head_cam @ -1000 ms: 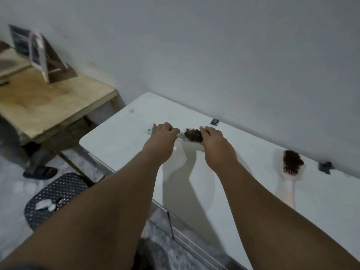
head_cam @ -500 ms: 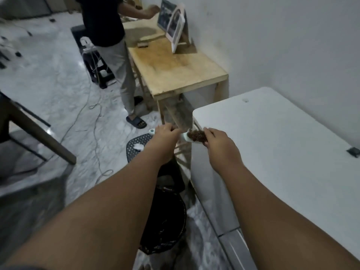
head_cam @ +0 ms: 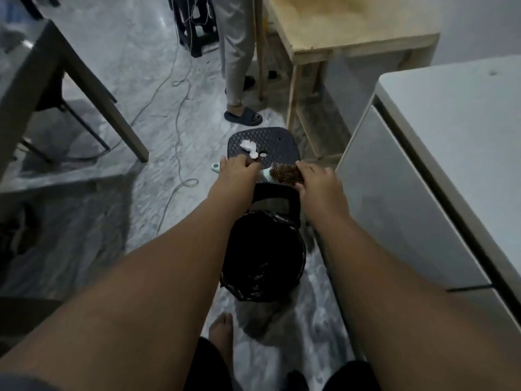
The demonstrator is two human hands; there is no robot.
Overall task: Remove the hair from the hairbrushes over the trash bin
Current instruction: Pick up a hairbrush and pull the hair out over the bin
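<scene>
From my feed I see a grey marbled floor [head_cam: 118,66] filling most of the frame, dimly lit and faintly glossy. At twelve to one o'clock stands a raw wooden table [head_cam: 352,26] with pale legs, and behind it, at two o'clock, a plain light wall [head_cam: 485,21]. A white cabinet [head_cam: 451,142] runs down the three o'clock side, its top smooth and its front panelled. At nine to ten o'clock a grey table [head_cam: 36,71] shows an angled leg. A dark perforated stool seat [head_cam: 279,145] sits just above centre. Thin cables [head_cam: 176,131] trail across the floor from a black stand [head_cam: 197,26] at eleven o'clock. Beside the wooden table stands another person's leg in light trousers [head_cam: 235,52] and a dark slipper [head_cam: 244,116].
</scene>
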